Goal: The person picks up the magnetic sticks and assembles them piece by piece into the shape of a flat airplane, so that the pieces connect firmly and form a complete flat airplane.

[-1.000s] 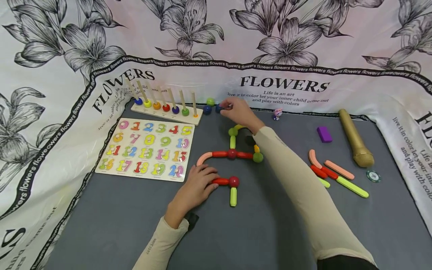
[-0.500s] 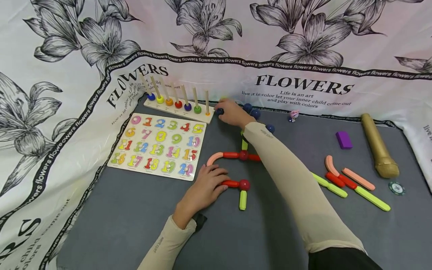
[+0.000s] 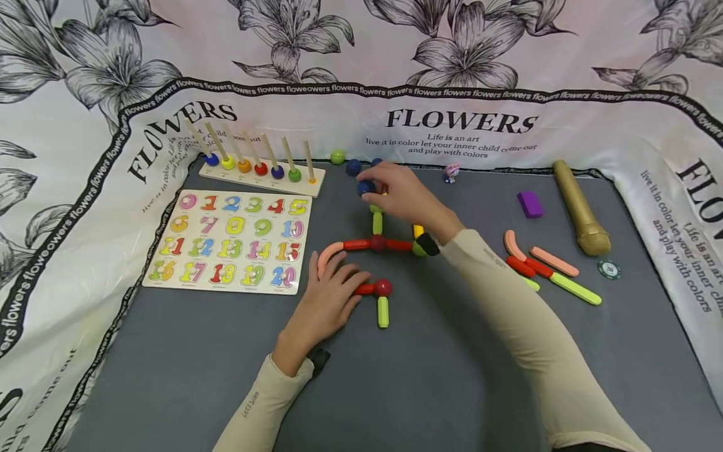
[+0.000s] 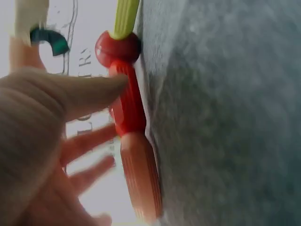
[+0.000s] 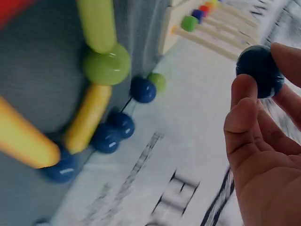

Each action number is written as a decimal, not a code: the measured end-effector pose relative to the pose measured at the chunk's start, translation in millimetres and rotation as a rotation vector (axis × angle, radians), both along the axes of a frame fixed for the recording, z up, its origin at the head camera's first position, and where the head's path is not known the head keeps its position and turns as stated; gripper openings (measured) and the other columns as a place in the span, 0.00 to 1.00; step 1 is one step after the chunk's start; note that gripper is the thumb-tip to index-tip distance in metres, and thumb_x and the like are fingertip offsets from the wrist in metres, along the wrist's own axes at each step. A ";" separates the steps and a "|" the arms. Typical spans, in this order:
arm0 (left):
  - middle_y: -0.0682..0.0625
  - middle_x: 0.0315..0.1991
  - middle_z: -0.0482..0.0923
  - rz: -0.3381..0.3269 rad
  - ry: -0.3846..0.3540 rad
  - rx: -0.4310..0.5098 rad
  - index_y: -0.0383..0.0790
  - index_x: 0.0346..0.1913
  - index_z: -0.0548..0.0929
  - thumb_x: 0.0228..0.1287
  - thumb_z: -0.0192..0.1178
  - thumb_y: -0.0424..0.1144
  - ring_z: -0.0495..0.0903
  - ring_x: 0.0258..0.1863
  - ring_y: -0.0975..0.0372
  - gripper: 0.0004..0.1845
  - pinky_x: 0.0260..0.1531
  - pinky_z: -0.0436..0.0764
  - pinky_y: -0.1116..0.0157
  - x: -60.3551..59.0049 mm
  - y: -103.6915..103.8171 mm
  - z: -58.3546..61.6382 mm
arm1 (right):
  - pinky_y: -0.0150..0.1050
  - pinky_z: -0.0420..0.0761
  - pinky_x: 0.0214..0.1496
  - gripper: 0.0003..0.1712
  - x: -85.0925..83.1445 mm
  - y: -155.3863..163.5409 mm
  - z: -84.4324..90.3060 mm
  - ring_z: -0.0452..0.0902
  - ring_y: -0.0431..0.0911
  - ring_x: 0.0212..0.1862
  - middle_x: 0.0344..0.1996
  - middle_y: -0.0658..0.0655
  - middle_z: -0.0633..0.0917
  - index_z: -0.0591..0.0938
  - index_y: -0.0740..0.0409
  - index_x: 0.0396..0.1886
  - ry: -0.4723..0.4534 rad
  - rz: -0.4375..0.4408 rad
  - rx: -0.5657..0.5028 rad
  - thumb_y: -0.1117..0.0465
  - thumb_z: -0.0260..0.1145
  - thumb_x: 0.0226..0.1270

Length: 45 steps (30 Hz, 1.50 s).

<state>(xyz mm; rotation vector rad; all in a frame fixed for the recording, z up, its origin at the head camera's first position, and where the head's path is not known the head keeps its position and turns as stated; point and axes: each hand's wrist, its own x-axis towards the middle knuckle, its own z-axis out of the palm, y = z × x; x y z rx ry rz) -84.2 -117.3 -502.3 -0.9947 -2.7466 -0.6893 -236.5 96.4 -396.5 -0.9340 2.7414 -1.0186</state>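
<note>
My right hand (image 3: 409, 194) pinches a dark blue ball (image 3: 366, 188) between thumb and fingers, above the far part of a stick-and-ball figure; the right wrist view shows this ball (image 5: 260, 70) up close. Red rods (image 3: 400, 245), a red ball (image 3: 377, 243), green balls (image 5: 107, 64) and yellow rods (image 5: 88, 118) make up the figure. With spread fingers, my left hand (image 3: 324, 298) rests over its curved orange rod (image 3: 329, 256) and near red rod (image 4: 127, 101), the thumb against the red one. A second red ball (image 3: 383, 287) and a green rod (image 3: 383, 312) end that side.
Behind the figure lie a green ball (image 3: 337, 156) and loose blue balls (image 3: 353, 167). A peg board (image 3: 262, 177) and number board (image 3: 226, 242) are at the left. At the right sit a purple block (image 3: 530, 204), gold microphone (image 3: 582, 208), poker chip (image 3: 609, 269) and spare rods (image 3: 575, 289).
My right hand has reached left along the back, picked up a blue ball near the peg board, then come back right and nearer with it. My left hand stays on the figure.
</note>
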 end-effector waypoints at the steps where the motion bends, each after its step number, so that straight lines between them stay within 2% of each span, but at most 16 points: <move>1: 0.42 0.63 0.80 -0.037 0.002 -0.001 0.48 0.66 0.84 0.73 0.71 0.35 0.67 0.75 0.42 0.22 0.72 0.52 0.27 -2.1 1.9 0.3 | 0.46 0.73 0.41 0.22 12.4 8.8 -1.6 0.74 0.51 0.38 0.43 0.60 0.81 0.84 0.62 0.67 0.011 -0.018 -0.027 0.63 0.71 0.77; 5: 0.38 0.68 0.76 -0.201 -0.065 -0.009 0.51 0.67 0.84 0.77 0.65 0.31 0.67 0.74 0.41 0.20 0.74 0.61 0.37 -9.3 15.1 3.0 | 0.46 0.75 0.40 0.21 59.8 47.5 -24.1 0.76 0.50 0.37 0.41 0.58 0.83 0.85 0.64 0.64 0.023 -0.106 -0.098 0.64 0.73 0.75; 7: 0.38 0.67 0.76 -0.238 -0.084 -0.046 0.52 0.64 0.86 0.79 0.62 0.31 0.69 0.71 0.41 0.18 0.73 0.65 0.41 -10.5 20.9 3.6 | 0.46 0.75 0.40 0.21 80.9 64.0 -41.0 0.76 0.50 0.37 0.41 0.58 0.83 0.86 0.64 0.63 0.002 -0.149 -0.105 0.65 0.74 0.74; 10: 0.39 0.62 0.77 -0.241 -0.070 -0.082 0.52 0.60 0.89 0.79 0.62 0.31 0.73 0.65 0.43 0.16 0.68 0.70 0.44 -12.4 24.6 2.2 | 0.45 0.77 0.40 0.19 110.2 82.8 -65.7 0.77 0.49 0.38 0.41 0.57 0.84 0.86 0.65 0.61 -0.033 -0.197 -0.107 0.65 0.74 0.73; 13: 0.40 0.58 0.79 -0.218 -0.059 -0.072 0.51 0.56 0.90 0.78 0.63 0.31 0.76 0.59 0.45 0.14 0.64 0.74 0.45 -15.0 25.7 1.2 | 0.44 0.78 0.40 0.19 139.0 96.2 -82.6 0.77 0.47 0.37 0.38 0.55 0.84 0.85 0.64 0.60 -0.062 -0.240 -0.099 0.65 0.75 0.73; 18: 0.40 0.57 0.80 -0.200 -0.082 -0.023 0.48 0.58 0.90 0.75 0.66 0.31 0.78 0.58 0.46 0.14 0.65 0.74 0.45 -19.9 24.2 4.8 | 0.39 0.77 0.34 0.17 182.6 96.3 -91.6 0.77 0.43 0.33 0.34 0.50 0.82 0.82 0.62 0.55 -0.120 -0.268 -0.163 0.66 0.76 0.70; 22: 0.39 0.58 0.81 -0.194 -0.105 0.002 0.47 0.61 0.89 0.74 0.69 0.32 0.78 0.60 0.45 0.16 0.66 0.72 0.44 -21.3 21.8 7.9 | 0.37 0.79 0.34 0.18 207.8 73.0 -94.2 0.78 0.40 0.33 0.34 0.48 0.82 0.80 0.59 0.51 -0.172 -0.187 -0.241 0.67 0.78 0.68; 25: 0.39 0.59 0.80 -0.182 -0.120 0.003 0.48 0.63 0.89 0.74 0.69 0.33 0.77 0.61 0.44 0.17 0.68 0.71 0.43 -21.1 21.9 8.6 | 0.36 0.81 0.36 0.17 216.9 52.0 -95.7 0.78 0.38 0.34 0.35 0.47 0.81 0.79 0.57 0.49 -0.196 -0.120 -0.265 0.66 0.78 0.69; 27: 0.38 0.59 0.80 -0.178 -0.126 -0.011 0.48 0.64 0.89 0.74 0.69 0.33 0.77 0.62 0.44 0.18 0.68 0.70 0.43 -20.1 22.9 8.3 | 0.36 0.80 0.35 0.15 219.8 41.3 -96.9 0.77 0.38 0.33 0.34 0.47 0.80 0.78 0.57 0.47 -0.201 -0.111 -0.275 0.65 0.77 0.70; 32: 0.38 0.62 0.80 -0.192 -0.126 -0.044 0.48 0.64 0.89 0.74 0.69 0.34 0.76 0.64 0.43 0.19 0.69 0.70 0.43 -18.0 26.2 7.9 | 0.36 0.78 0.33 0.15 223.4 30.4 -97.9 0.75 0.39 0.31 0.32 0.47 0.78 0.77 0.55 0.40 -0.179 -0.204 -0.290 0.65 0.78 0.70; 35: 0.37 0.63 0.79 -0.187 -0.123 -0.050 0.49 0.64 0.89 0.73 0.70 0.34 0.75 0.65 0.43 0.19 0.69 0.70 0.42 -17.8 26.8 8.7 | 0.36 0.78 0.33 0.14 223.2 30.2 -97.6 0.75 0.39 0.31 0.33 0.48 0.79 0.77 0.55 0.39 -0.172 -0.227 -0.293 0.65 0.78 0.70; 40: 0.37 0.63 0.79 -0.181 -0.115 -0.059 0.49 0.62 0.90 0.73 0.70 0.34 0.75 0.65 0.43 0.18 0.69 0.70 0.43 -16.9 25.7 7.6 | 0.36 0.80 0.35 0.12 221.1 36.9 -99.5 0.77 0.39 0.33 0.35 0.48 0.80 0.79 0.57 0.44 -0.180 -0.185 -0.274 0.65 0.77 0.71; 45: 0.37 0.64 0.78 -0.190 -0.124 -0.065 0.50 0.62 0.90 0.75 0.69 0.34 0.75 0.65 0.43 0.17 0.69 0.70 0.42 -15.9 25.4 5.6 | 0.38 0.81 0.36 0.11 214.0 64.2 -97.8 0.79 0.38 0.35 0.36 0.47 0.81 0.83 0.59 0.48 -0.121 -0.203 -0.218 0.64 0.76 0.72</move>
